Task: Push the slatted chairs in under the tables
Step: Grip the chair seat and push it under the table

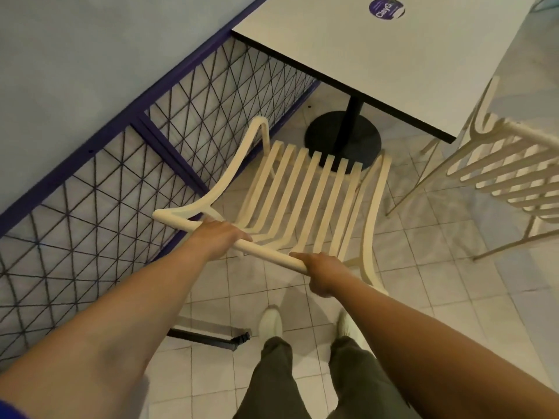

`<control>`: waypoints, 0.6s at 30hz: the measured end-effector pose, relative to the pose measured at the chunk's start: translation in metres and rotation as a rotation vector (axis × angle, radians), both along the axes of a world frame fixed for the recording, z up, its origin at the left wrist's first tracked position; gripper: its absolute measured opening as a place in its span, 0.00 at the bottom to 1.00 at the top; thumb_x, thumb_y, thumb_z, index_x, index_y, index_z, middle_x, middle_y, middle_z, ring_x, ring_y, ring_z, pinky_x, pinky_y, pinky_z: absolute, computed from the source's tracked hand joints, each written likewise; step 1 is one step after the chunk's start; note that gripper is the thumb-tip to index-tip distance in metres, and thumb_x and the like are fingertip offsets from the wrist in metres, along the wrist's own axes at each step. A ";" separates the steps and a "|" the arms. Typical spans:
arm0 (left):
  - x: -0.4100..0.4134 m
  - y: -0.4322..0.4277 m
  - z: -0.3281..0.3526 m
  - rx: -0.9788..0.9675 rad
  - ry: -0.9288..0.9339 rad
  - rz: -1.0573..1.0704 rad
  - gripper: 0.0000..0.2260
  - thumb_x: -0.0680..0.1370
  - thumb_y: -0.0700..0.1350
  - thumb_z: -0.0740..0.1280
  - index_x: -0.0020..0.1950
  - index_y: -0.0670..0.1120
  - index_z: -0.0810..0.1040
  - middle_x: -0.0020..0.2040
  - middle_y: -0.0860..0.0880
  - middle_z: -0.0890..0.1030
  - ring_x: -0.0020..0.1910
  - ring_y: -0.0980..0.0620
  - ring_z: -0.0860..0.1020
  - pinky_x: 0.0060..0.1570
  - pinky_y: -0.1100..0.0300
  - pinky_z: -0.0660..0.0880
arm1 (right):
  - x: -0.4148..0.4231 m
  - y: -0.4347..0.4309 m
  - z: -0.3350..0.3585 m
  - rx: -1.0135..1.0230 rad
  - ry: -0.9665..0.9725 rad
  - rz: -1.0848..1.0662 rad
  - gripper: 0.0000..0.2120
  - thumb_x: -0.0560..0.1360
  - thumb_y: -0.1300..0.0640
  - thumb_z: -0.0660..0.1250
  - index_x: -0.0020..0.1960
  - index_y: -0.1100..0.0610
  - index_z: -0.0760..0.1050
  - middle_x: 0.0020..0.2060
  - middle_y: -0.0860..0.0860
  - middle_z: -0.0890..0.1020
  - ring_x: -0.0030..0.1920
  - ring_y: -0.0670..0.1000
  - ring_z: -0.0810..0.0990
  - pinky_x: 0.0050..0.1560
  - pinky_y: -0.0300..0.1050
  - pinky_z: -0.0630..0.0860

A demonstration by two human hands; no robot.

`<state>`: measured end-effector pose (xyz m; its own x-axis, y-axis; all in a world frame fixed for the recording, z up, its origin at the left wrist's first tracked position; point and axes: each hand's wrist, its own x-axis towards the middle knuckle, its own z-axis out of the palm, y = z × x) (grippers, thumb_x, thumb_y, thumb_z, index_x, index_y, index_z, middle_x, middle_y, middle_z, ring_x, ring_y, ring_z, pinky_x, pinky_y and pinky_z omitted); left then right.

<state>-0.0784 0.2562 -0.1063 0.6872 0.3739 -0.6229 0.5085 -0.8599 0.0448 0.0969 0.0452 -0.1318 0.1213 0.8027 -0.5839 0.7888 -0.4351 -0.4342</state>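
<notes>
Purple-framed mesh fence (127, 164) at left; round purple sticker (387, 8); pale tiled floor (453, 282).

Second chair (511, 164) cut off by rt edge; sticker (387, 8) text blurry.

A slatted chair (305, 195) stands before the table (378, 55) — fence (121, 164) left, second chair (511, 164) right.

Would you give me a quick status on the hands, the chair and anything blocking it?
Left hand and right hand both gripping slatted chair's top rail. Chair not yet under table. Black pedestal base right ahead of seat.
</notes>
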 end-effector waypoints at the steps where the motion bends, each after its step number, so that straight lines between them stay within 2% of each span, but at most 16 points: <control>1: 0.000 0.001 0.001 0.020 -0.006 -0.015 0.33 0.77 0.31 0.61 0.69 0.67 0.71 0.53 0.49 0.77 0.51 0.41 0.76 0.56 0.43 0.68 | -0.001 0.001 0.001 0.003 0.001 -0.005 0.33 0.72 0.65 0.67 0.70 0.39 0.64 0.48 0.48 0.75 0.45 0.52 0.75 0.47 0.49 0.74; 4: -0.003 0.002 0.000 0.062 -0.015 -0.066 0.32 0.77 0.33 0.61 0.71 0.66 0.69 0.55 0.48 0.78 0.52 0.42 0.77 0.57 0.44 0.70 | 0.001 -0.002 0.001 0.021 0.017 -0.021 0.30 0.73 0.63 0.67 0.68 0.39 0.66 0.46 0.47 0.75 0.46 0.51 0.76 0.46 0.47 0.73; 6: -0.003 0.002 0.000 0.059 0.001 -0.069 0.32 0.77 0.34 0.61 0.72 0.66 0.68 0.56 0.49 0.77 0.52 0.43 0.77 0.55 0.46 0.70 | 0.003 -0.008 0.002 0.030 0.034 -0.048 0.28 0.73 0.63 0.67 0.67 0.40 0.68 0.48 0.46 0.76 0.47 0.50 0.76 0.49 0.48 0.74; 8: -0.005 0.007 0.001 0.000 0.021 -0.057 0.32 0.77 0.36 0.62 0.73 0.66 0.66 0.56 0.50 0.76 0.49 0.46 0.75 0.51 0.48 0.71 | 0.008 -0.016 0.002 0.012 0.054 -0.073 0.28 0.73 0.63 0.67 0.68 0.41 0.69 0.50 0.46 0.77 0.47 0.49 0.75 0.53 0.48 0.74; 11: -0.007 0.017 0.003 -0.069 0.035 -0.043 0.33 0.77 0.36 0.63 0.72 0.69 0.66 0.59 0.52 0.77 0.46 0.51 0.73 0.43 0.53 0.71 | 0.014 -0.030 0.001 -0.024 0.022 -0.097 0.31 0.73 0.64 0.68 0.69 0.39 0.67 0.51 0.46 0.76 0.48 0.49 0.75 0.51 0.47 0.72; 14: -0.010 0.023 0.002 -0.057 0.042 -0.039 0.33 0.77 0.35 0.62 0.72 0.70 0.66 0.61 0.52 0.77 0.49 0.49 0.76 0.43 0.54 0.71 | 0.016 -0.036 0.000 -0.043 0.004 -0.111 0.29 0.72 0.63 0.67 0.67 0.40 0.68 0.49 0.46 0.76 0.47 0.49 0.75 0.50 0.48 0.74; 18: -0.014 0.021 -0.002 -0.019 0.033 -0.040 0.34 0.77 0.34 0.61 0.72 0.70 0.65 0.58 0.50 0.76 0.48 0.47 0.75 0.43 0.53 0.71 | 0.019 -0.032 0.000 -0.058 0.003 -0.049 0.29 0.72 0.63 0.68 0.67 0.41 0.68 0.49 0.47 0.78 0.47 0.50 0.76 0.52 0.50 0.75</control>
<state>-0.0920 0.2774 -0.1083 0.6804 0.3345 -0.6520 0.4752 -0.8787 0.0450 0.1159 0.0133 -0.1321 0.1581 0.7608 -0.6295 0.7649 -0.4975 -0.4092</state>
